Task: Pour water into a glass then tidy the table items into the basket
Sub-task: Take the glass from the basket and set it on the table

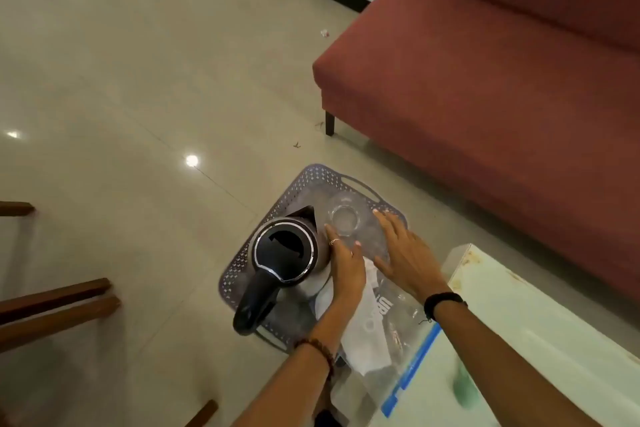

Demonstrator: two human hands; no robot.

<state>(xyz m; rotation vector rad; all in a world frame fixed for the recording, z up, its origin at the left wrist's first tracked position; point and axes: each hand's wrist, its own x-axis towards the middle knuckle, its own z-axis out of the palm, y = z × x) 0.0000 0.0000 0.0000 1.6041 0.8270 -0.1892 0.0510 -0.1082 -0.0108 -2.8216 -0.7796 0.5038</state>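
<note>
A perforated grey plastic basket (242, 263) sits on the tiled floor just beside the white table (540, 333). Inside it, an electric kettle (282, 255) stands at the left, and a clear glass (344, 217) at the far side. Over the basket, the left hand (346, 262) and right hand (403, 253) flank the glass, fingers spread, gripping nothing. A white cloth (367, 329) lies under the wrists.

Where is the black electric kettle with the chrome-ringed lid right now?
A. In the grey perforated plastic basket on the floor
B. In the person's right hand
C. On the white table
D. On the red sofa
A: the black electric kettle stands inside the grey perforated plastic basket, beside the clear glass.
</note>
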